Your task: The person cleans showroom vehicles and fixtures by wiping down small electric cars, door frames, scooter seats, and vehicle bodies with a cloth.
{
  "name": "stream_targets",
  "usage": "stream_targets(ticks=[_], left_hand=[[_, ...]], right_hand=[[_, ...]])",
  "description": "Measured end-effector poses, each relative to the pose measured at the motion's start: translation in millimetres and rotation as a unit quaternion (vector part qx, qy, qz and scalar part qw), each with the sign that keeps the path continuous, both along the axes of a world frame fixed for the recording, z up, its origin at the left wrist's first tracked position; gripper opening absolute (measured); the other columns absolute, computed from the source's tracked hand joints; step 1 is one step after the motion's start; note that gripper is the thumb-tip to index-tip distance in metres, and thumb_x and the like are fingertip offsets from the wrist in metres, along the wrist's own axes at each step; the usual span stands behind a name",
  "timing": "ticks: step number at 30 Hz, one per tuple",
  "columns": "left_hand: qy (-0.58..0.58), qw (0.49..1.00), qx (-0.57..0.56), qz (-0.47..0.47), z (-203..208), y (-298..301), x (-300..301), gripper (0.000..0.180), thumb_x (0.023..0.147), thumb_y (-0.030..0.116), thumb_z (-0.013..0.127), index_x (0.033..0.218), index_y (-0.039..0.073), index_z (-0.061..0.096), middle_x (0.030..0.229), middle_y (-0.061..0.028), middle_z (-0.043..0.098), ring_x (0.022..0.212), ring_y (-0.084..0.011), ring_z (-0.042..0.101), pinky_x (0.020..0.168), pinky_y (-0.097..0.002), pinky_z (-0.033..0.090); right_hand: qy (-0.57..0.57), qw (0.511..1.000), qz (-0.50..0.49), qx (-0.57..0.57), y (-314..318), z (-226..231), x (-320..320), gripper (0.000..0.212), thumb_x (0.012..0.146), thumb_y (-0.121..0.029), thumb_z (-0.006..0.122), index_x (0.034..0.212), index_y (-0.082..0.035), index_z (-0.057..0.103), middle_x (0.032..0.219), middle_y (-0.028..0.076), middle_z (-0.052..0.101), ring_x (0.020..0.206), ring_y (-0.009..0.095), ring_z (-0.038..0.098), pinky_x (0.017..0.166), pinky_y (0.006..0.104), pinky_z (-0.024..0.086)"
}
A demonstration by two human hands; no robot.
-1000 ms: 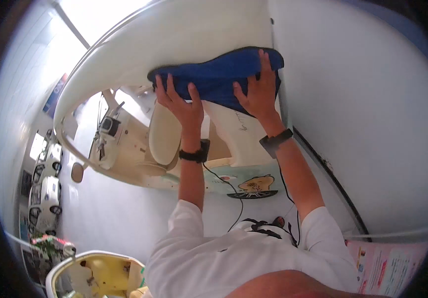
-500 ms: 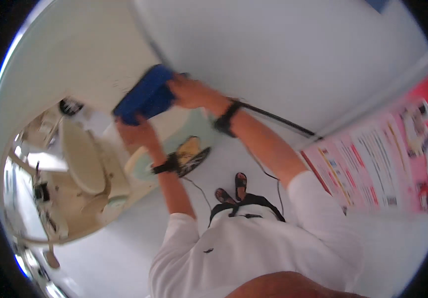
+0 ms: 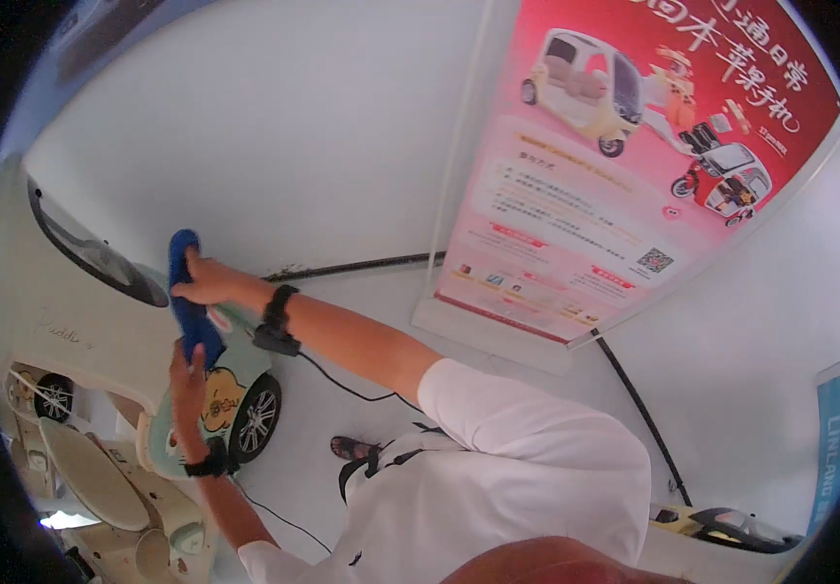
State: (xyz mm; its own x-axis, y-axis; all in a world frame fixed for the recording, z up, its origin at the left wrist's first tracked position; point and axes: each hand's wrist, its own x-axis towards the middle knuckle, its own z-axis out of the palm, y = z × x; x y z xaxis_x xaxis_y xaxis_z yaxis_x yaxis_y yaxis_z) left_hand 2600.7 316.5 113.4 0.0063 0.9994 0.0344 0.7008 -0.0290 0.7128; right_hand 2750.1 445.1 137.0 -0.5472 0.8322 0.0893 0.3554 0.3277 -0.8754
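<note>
Between my two hands is a folded blue cloth (image 3: 186, 307), held long and narrow in front of a small beige and mint-green vehicle (image 3: 103, 336). My right hand (image 3: 211, 280) grips its upper part, thumb and fingers closed on it. Lower down, my left hand (image 3: 187, 389) has hold of the bottom end, its fingers pointing up along the cloth. The vehicle's side panel is close behind both hands, but I cannot tell whether the cloth touches it. Below the cloth are an orange cartoon animal (image 3: 223, 399) and a black wheel (image 3: 256, 420).
A dark-rimmed window (image 3: 98, 255) runs along the vehicle's upper edge. A tall pink and red poster stand (image 3: 537, 243) is at the right. Black cables (image 3: 342, 384) lie on the white floor. Part of a yellow vehicle (image 3: 722, 529) shows at lower right.
My view has turned to the right, so the poster now fills more of it. The cloth has gone from a wide, boxy shape to a narrow upright one, still in both hands.
</note>
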Motion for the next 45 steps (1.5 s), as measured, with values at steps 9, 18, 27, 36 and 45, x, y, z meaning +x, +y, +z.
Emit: stream_targets(ticks=[9,18,27,36,45], left_hand=[[-0.163,0.919,0.24,-0.267,-64.1,70.9,274.9,0.044,0.075,-0.004,0.053,0.117,-0.002,0.039,0.113,-0.0188,0.043,0.105,-0.0343,0.043,0.088,-0.0366,0.036],[-0.103,0.866,0.091,-0.481,-91.5,79.7,446.5,0.027,0.077,0.002,0.055,0.104,0.002,0.051,0.104,-0.0115,0.046,0.097,-0.024,0.046,0.08,-0.0297,0.041],[-0.325,0.884,0.192,-0.276,-94.8,247.9,463.2,0.01,0.078,0.002,0.055,0.088,0.006,0.054,0.093,-0.0027,0.055,0.085,-0.0118,0.051,0.072,-0.0235,0.042],[-0.454,0.849,0.099,-0.25,6.7,317.9,481.9,0.021,0.084,0.021,0.051,0.097,0.004,0.051,0.096,-0.0062,0.052,0.09,-0.016,0.049,0.08,-0.03,0.038],[-0.135,0.942,0.001,-0.308,-57.1,315.1,467.0,0.041,0.09,0.034,0.036,0.111,0.001,0.047,0.11,-0.0226,0.044,0.101,-0.038,0.042,0.09,-0.0458,0.03]], right_hand=[[0.168,0.931,-0.304,0.111,-69.8,-42.1,246.4,0.053,0.083,-0.033,0.047,0.12,0.005,0.04,0.109,0.028,0.051,0.104,0.037,0.05,0.088,0.0374,0.039],[0.099,0.793,-0.598,0.066,-117.6,-121.4,421.2,0.034,0.081,-0.03,0.05,0.098,-0.001,0.055,0.087,0.026,0.058,0.084,0.039,0.056,0.073,0.0436,0.044],[0.013,0.733,-0.679,-0.035,-150.1,-197.2,471.3,0.044,0.08,-0.036,0.052,0.108,-0.002,0.05,0.086,0.022,0.06,0.079,0.036,0.058,0.072,0.0407,0.046],[0.141,0.781,-0.576,0.196,41.0,-54.1,404.5,0.058,0.075,-0.02,0.062,0.124,-0.002,0.036,0.119,0.019,0.043,0.109,0.029,0.044,0.092,0.0334,0.035],[0.109,0.689,-0.632,0.336,140.2,-47.7,391.9,0.056,0.072,-0.015,0.059,0.118,0.006,0.036,0.114,0.025,0.042,0.104,0.039,0.042,0.091,0.0402,0.033]])
